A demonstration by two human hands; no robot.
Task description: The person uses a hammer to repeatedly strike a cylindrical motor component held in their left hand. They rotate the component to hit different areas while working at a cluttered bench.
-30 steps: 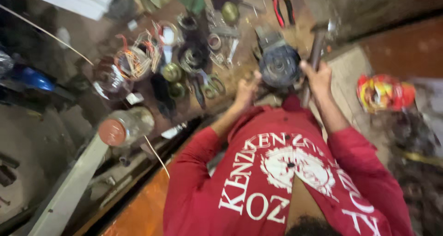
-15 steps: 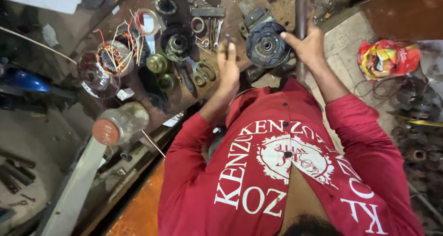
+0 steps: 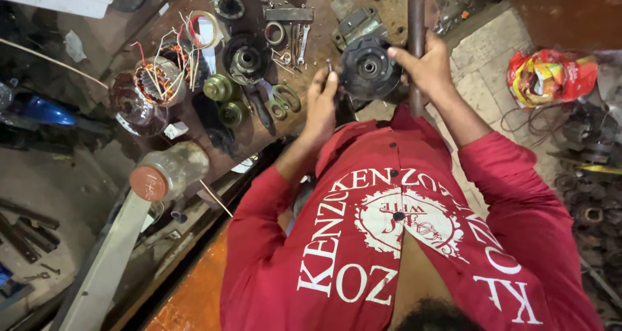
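Observation:
A round dark metal motor cover [image 3: 369,68] lies on the cluttered wooden bench [image 3: 194,130]. My left hand [image 3: 321,104] rests at its left edge, and its fingertips pinch a thin metal pin [image 3: 328,65] held upright beside the cover. My right hand [image 3: 424,65] is closed around the rusty metal handle of a hammer [image 3: 416,20], which stands upright just right of the cover; the hammer's head is cut off by the top edge. Red sleeves cover both arms.
On the bench lie a stator with copper windings [image 3: 152,81], a dark pulley [image 3: 246,59], green-handled scissors [image 3: 282,98] and wrenches [image 3: 295,39]. A plastic jar with a red lid [image 3: 165,172] sits at the bench's edge. A colourful bag [image 3: 547,75] lies on the floor at the right.
The view has steadied and drawn closer. My left hand slid to the cover's left edge with the pin, and my right hand now holds the hammer handle more upright.

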